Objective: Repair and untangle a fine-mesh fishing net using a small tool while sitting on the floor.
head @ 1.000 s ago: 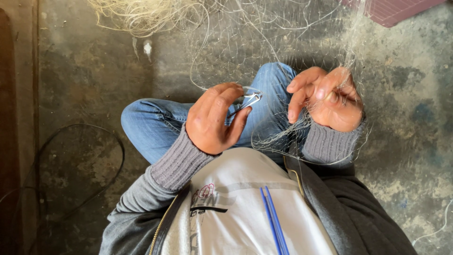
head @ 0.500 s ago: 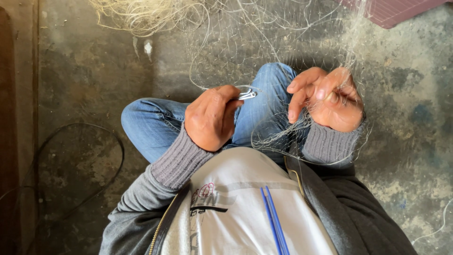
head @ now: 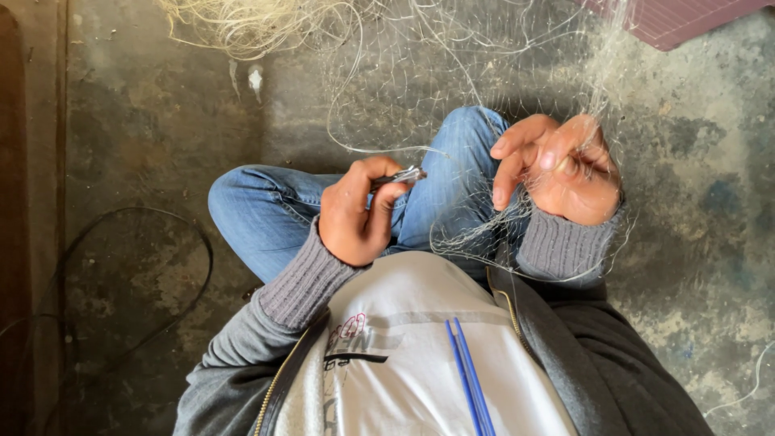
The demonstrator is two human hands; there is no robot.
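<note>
- Net (head: pixel 452 105), fine and pale, spreads from the top of the view down over the knees and lap; it drapes across the right hand (head: pixel 565 173) and reaches just short of the left hand (head: pixel 359 214).
- Right hand is raised at the right, fingers curled, strands of net gathered in its grip; mesh wraps the wrist and grey cuff (head: pixel 561 246) too.
- Left hand is clenched around a small metal tool (head: pixel 400 176), its tip poking out past the thumb toward the right hand.
- Tool tip sits at the edge of the mesh; whether it touches a strand cannot be told.
- The two hands are apart, with the jeans (head: pixel 274 214) and loose net between them.
- Heap of bundled net (head: pixel 250 24) lies on the floor (head: pixel 137 129) at top left, cut off by the frame edge.
- Tool body is hidden inside the left fist; its kind is hard to make out.
- Net strands are so thin that they vanish against the grey floor; the net's true extent is unclear.
- Dark cable (head: pixel 173 234) loops on the floor at left, partly cut off.
- Reddish-purple sheet (head: pixel 686 16) shows only a corner at top right.
- Jacket (head: pixel 605 355) and pale shirt (head: pixel 404 339) fill the bottom of the view, hiding the lap below.
</note>
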